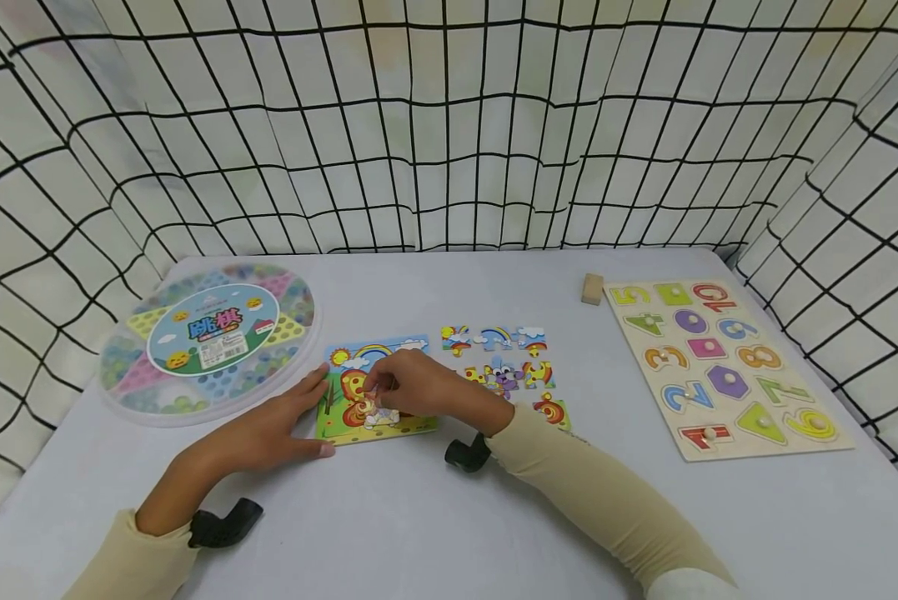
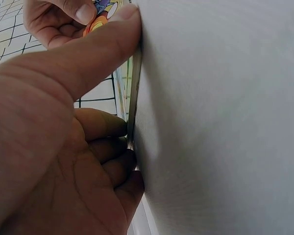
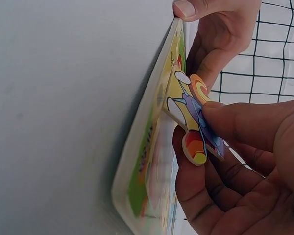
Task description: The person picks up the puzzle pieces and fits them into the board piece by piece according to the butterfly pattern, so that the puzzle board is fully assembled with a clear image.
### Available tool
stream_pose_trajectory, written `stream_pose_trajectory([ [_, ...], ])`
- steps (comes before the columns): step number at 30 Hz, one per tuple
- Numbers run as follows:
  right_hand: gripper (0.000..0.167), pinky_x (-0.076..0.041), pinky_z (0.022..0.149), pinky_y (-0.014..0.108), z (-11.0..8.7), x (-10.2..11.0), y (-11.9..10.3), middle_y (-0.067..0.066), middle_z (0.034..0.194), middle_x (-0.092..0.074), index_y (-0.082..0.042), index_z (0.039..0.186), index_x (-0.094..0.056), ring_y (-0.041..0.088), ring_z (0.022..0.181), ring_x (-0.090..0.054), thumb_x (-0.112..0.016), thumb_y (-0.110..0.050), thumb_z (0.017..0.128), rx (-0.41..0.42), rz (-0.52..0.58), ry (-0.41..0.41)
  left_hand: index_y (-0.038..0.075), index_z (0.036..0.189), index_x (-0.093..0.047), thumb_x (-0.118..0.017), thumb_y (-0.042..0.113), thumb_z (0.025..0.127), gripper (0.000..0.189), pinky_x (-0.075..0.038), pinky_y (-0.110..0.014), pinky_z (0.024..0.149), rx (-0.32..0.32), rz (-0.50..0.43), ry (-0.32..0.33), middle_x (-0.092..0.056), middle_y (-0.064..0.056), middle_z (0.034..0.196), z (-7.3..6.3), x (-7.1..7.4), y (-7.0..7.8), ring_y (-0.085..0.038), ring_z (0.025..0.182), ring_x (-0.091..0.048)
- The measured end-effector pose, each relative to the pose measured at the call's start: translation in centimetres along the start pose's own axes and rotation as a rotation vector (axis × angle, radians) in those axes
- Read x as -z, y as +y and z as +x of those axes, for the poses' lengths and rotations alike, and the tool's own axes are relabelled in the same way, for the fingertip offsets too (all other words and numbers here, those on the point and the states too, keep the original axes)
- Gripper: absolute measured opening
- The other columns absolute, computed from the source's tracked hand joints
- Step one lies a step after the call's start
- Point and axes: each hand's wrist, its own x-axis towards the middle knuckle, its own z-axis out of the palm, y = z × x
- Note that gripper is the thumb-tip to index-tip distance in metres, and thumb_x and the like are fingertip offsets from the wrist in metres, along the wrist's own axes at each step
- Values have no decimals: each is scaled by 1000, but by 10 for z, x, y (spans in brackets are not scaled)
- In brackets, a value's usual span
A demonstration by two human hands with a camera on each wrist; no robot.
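Note:
A colourful jigsaw board [image 1: 343, 425] lies on the white table, partly filled with pieces. My left hand [image 1: 272, 433] rests at its left side, the thumb on the near corner and the fingertips along the left edge. Over the board, my right hand [image 1: 418, 385] pinches a puzzle piece between thumb and fingers. In the right wrist view this puzzle piece [image 3: 188, 110] has purple, yellow and orange printing and stands tilted, its lower edge close to the board. The right hand hides part of the board in the head view.
Several loose puzzle pieces [image 1: 504, 377] lie right of the board, partly behind the right arm. A round Chinese checkers box [image 1: 129, 400] sits at the left. A wooden number board [image 1: 719, 450] and a small wooden block [image 1: 592, 289] are at the right. Black netting [image 1: 449, 158] surrounds the table.

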Motion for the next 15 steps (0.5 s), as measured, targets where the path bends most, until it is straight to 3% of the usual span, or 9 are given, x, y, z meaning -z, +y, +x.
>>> stream_pose_trajectory([
  [8,16,-47,65,17,4,-4,-1,-7,82,-63,-7,109,-69,6,74,-56,-66,-7,93,-12,1,-53,-5,151,-24,-72,51,84,100,-21,-60,110,5,2,5,-7,-16,161,0,0,-1,-42,144,-10],
  [15,20,-46,69,16,6,-4,-4,-8,87,-62,-8,112,-68,5,80,-55,-68,-10,92,-23,-68,-77,-5,151,-24,-71,52,84,99,-20,-60,110,3,-9,-5,-7,-15,162,-1,1,0,-41,145,-9],
])
